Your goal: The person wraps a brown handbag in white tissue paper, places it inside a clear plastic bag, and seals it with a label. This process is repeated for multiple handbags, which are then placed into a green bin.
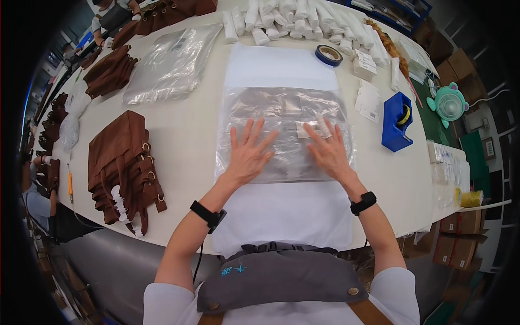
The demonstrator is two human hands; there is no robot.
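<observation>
In front of me a clear plastic bag [284, 158] lies flat over a white sheet [280, 211] that reaches to the table's front edge. My left hand [248, 156] rests palm down on the bag's left half, fingers spread. On the right half lies my right hand [330, 152], also spread and palm down. Under or beside its fingertips is a small white label [302, 130] with print. A rolled white piece [323, 125] shows near the same fingers. Neither hand grips anything. Wrist bands sit on both forearms.
Stacked brown leather bags [115, 158] stand at left, with clear plastic bags [170, 65] behind. A blue tape dispenser [396, 122], a blue tape roll [329, 55] and a small green fan [449, 105] are at right. White wrapped rolls [292, 18] crowd the back. Co-workers are at left.
</observation>
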